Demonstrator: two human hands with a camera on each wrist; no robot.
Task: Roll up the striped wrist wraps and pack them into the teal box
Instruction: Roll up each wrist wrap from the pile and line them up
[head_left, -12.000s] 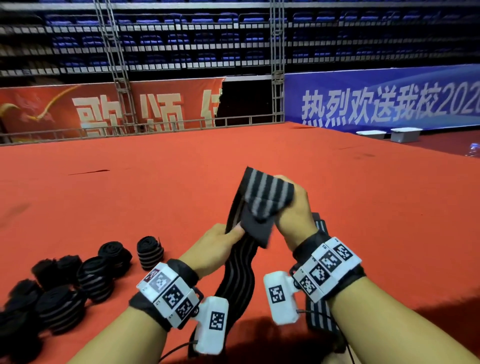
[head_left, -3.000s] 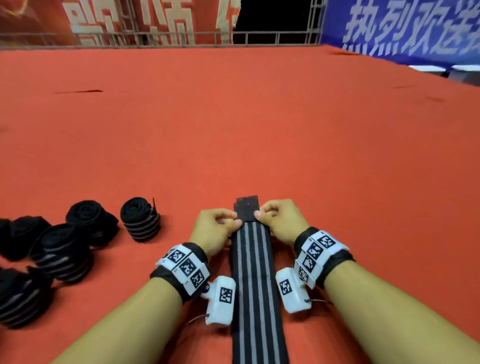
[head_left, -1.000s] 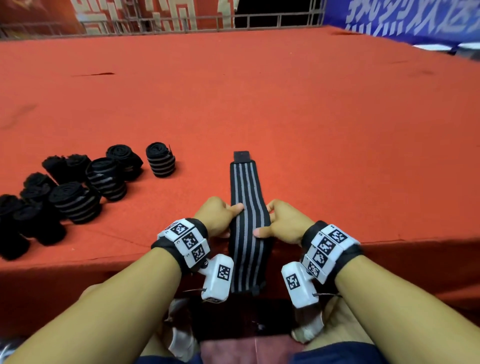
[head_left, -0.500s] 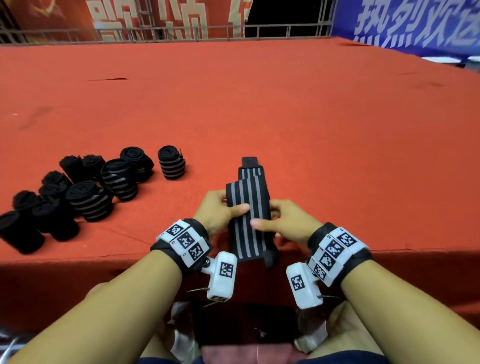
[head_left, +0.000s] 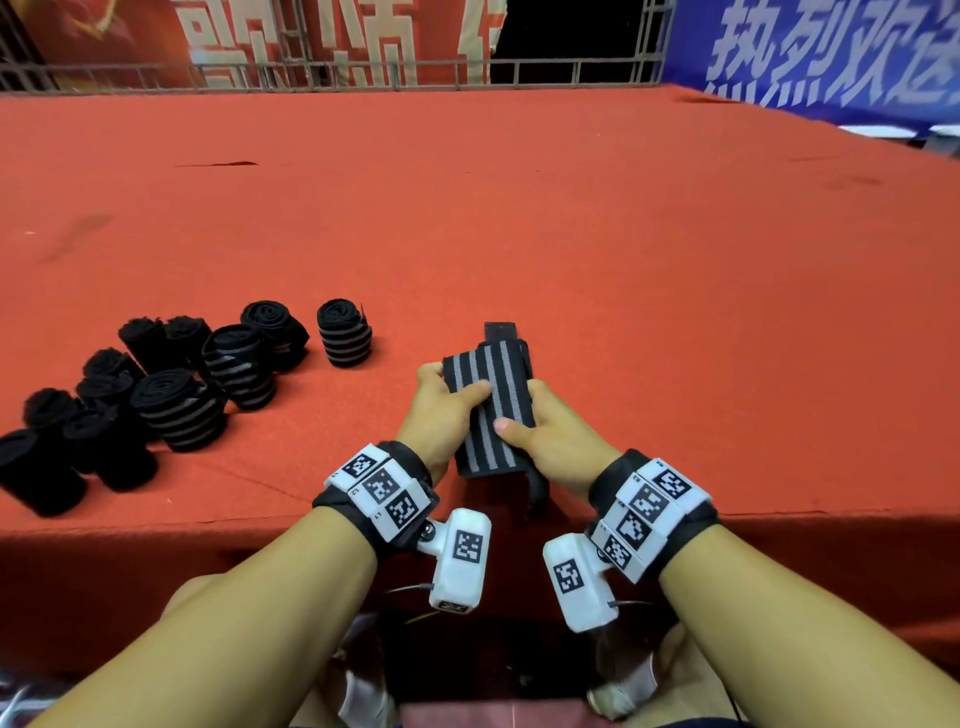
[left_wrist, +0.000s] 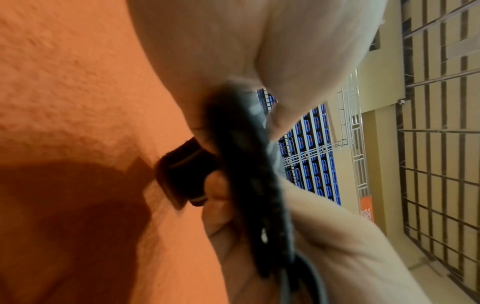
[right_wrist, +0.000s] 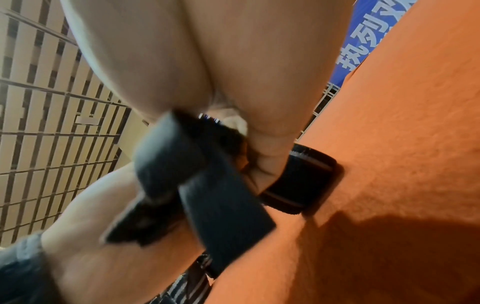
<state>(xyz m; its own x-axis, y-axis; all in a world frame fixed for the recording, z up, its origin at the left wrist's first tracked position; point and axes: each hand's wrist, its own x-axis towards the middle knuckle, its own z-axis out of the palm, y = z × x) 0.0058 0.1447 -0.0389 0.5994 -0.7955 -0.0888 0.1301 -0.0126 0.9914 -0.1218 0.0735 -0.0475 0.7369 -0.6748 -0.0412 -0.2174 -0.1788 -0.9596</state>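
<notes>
Both hands gripped the black wrist wrap with grey stripes (head_left: 491, 410) just above the near edge of the red carpeted surface (head_left: 623, 260): the left hand (head_left: 441, 410) had its thumb on top and fingers curled beneath, and the right hand (head_left: 550, 441) pinched it likewise. Compared with half a second before, more of the wrap was folded over, leaving a shorter stretch lying flat. The row of rolled black striped wraps (head_left: 208, 384) sat unchanged to the left.
</notes>
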